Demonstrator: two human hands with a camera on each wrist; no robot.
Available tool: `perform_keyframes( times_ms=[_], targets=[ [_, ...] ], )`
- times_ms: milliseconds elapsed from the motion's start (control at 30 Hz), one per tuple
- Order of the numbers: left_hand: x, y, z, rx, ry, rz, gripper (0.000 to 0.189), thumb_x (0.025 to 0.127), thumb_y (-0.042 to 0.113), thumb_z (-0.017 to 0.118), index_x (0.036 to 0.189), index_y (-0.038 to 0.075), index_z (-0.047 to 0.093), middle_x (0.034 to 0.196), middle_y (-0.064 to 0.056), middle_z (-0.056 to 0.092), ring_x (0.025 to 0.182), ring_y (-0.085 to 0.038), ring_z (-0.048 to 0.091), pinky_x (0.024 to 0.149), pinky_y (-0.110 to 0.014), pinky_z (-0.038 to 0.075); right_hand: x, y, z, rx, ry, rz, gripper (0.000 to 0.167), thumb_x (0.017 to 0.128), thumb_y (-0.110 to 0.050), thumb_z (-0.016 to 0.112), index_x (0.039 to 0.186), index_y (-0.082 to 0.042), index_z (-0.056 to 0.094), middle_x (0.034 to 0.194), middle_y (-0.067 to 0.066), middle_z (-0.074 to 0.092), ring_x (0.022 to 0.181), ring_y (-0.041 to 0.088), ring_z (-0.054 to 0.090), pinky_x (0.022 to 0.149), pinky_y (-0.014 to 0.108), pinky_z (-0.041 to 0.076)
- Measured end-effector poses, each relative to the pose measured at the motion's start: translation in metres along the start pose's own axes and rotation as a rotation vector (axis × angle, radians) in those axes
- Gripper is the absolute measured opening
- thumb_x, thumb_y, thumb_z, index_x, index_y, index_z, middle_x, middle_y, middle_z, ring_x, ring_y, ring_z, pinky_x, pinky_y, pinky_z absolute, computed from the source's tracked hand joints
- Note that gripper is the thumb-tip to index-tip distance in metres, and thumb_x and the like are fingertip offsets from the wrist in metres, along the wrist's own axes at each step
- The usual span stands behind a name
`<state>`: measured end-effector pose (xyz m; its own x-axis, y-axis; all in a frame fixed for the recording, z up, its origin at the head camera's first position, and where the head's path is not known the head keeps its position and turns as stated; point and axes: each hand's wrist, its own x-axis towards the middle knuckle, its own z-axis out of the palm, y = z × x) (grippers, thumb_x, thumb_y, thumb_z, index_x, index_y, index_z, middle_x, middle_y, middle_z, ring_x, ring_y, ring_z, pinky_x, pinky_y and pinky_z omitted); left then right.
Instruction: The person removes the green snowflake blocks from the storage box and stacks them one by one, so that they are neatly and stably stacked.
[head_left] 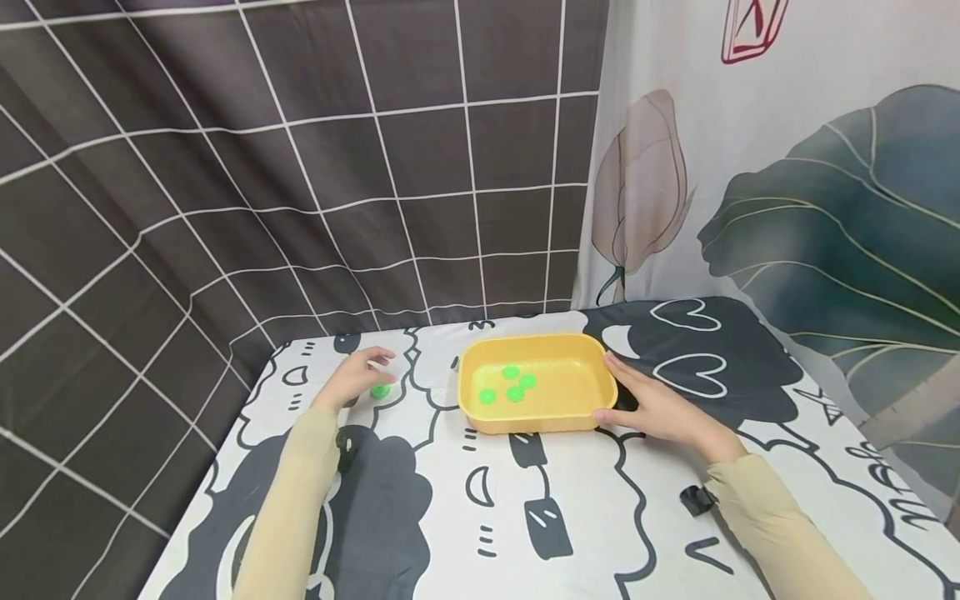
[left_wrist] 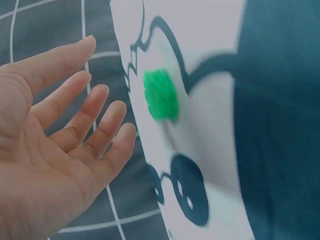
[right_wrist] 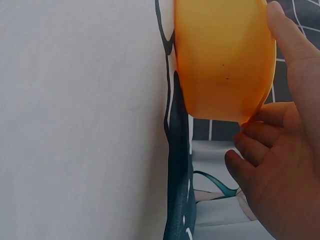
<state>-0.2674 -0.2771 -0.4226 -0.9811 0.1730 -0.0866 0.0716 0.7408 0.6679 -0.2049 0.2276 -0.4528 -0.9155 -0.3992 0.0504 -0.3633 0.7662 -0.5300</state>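
My right hand (head_left: 663,408) holds the right end of a yellow plastic basin (head_left: 491,425), thumb at the near corner and fingers at the far corner. The basin's orange-looking wall (right_wrist: 225,65) fills the top of the right wrist view. Several small green round pieces (head_left: 487,397) lie inside it, toward the left. Left of the basin, my left hand (head_left: 356,379) hovers with bent, spread fingers over another green round piece (head_left: 380,391) on the cloth. In the left wrist view, this green piece (left_wrist: 161,95) appears blurred, apart from the fingertips, and the palm holds nothing.
A black-and-white cartoon cloth (head_left: 450,508) covers the table. Dark gridded fabric (head_left: 420,158) hangs behind and to the left; a pale curtain with leaf prints (head_left: 652,50) hangs at the right. A small black device (head_left: 697,500) sits by the right cuff.
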Motion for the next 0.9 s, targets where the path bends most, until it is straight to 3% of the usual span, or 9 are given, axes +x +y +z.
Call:
perform_keyframes(
  times_ms=[200, 400, 900],
  targets=[
    [0.015, 0.019, 0.010, -0.031, 0.016, 0.014, 0.051, 0.092, 0.017, 0.071, 0.139, 0.002, 0.056, 0.137, -0.019, 0.059, 0.119, -0.036, 0.059, 0.101, -0.053, 0.047, 0.000, 0.000, 0.001, 0.006, 0.003, -0.006, 0.111, 0.084, -0.067, 0.069, 0.160, -0.004, 0.018, 0.165, 0.021, 0.019, 0.147, 0.046, 0.024, 0.115, 0.063, 0.026],
    [0.029, 0.047, 0.020, -0.044, 0.021, 0.070, 0.047, 0.089, 0.014, 0.072, 0.134, 0.003, 0.061, 0.134, -0.021, 0.060, 0.114, -0.034, 0.062, 0.098, -0.049, 0.051, -0.002, 0.000, 0.000, 0.003, 0.002, -0.005, 0.111, 0.084, -0.066, 0.069, 0.160, -0.004, 0.018, 0.165, 0.021, 0.019, 0.147, 0.046, 0.024, 0.114, 0.063, 0.026],
    [0.044, 0.120, 0.042, 0.018, -0.051, 0.252, 0.040, 0.090, 0.014, 0.071, 0.129, 0.007, 0.065, 0.131, -0.015, 0.064, 0.112, -0.028, 0.063, 0.094, -0.041, 0.054, -0.002, 0.001, 0.001, 0.013, 0.003, -0.006, 0.110, 0.084, -0.066, 0.069, 0.160, -0.004, 0.018, 0.165, 0.021, 0.019, 0.147, 0.046, 0.024, 0.115, 0.063, 0.025]
  ],
)
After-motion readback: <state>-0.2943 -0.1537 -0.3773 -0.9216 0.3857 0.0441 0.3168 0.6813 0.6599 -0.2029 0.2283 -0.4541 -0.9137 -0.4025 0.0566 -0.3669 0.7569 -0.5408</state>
